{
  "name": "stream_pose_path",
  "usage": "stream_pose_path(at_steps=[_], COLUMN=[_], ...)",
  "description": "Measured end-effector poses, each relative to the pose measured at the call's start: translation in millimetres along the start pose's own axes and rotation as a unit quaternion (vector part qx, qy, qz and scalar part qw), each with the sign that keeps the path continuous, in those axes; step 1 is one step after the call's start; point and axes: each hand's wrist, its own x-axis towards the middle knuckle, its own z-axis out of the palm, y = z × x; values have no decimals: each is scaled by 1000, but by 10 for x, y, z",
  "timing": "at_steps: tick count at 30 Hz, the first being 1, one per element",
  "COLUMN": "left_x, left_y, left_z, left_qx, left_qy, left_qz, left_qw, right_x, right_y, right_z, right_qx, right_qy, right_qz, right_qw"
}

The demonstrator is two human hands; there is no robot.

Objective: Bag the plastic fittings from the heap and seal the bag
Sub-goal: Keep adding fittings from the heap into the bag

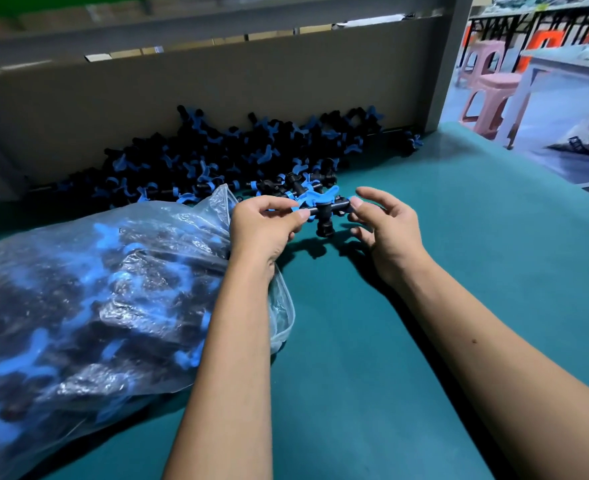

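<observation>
At the far left a large clear plastic bag lies on its side on the teal-green tabletop, already bulging with black plastic fittings with blue wing handles; its open mouth faces right, toward the hands. No print, label or brand can be read on the bag, nor anywhere else in view. Behind it, a heap of the same black and blue fittings is banked against a tall brown cardboard wall that stands along the back of the tabletop.

The left hand is at the bag's mouth, thumb and forefinger pinching one end of a black T-shaped fitting with a blue butterfly handle, held just above the tabletop at the near edge of the heap. The right hand holds the opposite end of the same fitting with its fingertips, the other fingers loosely spread.

Further right, past a grey upright post, pale pink plastic stools stand on the floor beside a white table.
</observation>
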Motion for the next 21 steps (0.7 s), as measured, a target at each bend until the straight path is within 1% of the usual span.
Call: stream_pose_path(at_steps=[2,3,7,10,12,15,16,17,18,20,21], left_x=[2,3,-4,6,8,35,40,41,43,55,58], left_y=[-8,-12,-25,-36,-36,-40,-40,-43,-47,-54,-52], left_z=[2,5,1,-12,-8,-10,-11,-6,1,19,25], left_qx=[8,14,49,72,55,38,40,40,39,30,19], left_qy=[3,1,-38,-44,-35,-1,3,6,14,41,56], left_qz=[5,7,5,-3,-4,3,4,4,4,-2,-7], left_qw=[1000,1000,998,996,998,999,999,999,999,999,998], right_x=[0,-9,-72,-83,-72,-18,-6,-8,-16,-59,-89], right_y=[10,18,46,52,65,67,71,83,100,136,149], right_z=[-5,2,61,70,69,59,53,56,65,110,144], right_qx=[10,1,-87,-83,-68,-16,-17,-38,-82,-207,-257], right_qy=[8,0,-87,-102,-84,23,44,55,65,74,59], right_qz=[-4,-11,-59,-63,-61,-46,-47,-56,-77,-152,-195], right_qw=[1000,1000,991,989,992,999,998,996,992,964,945])
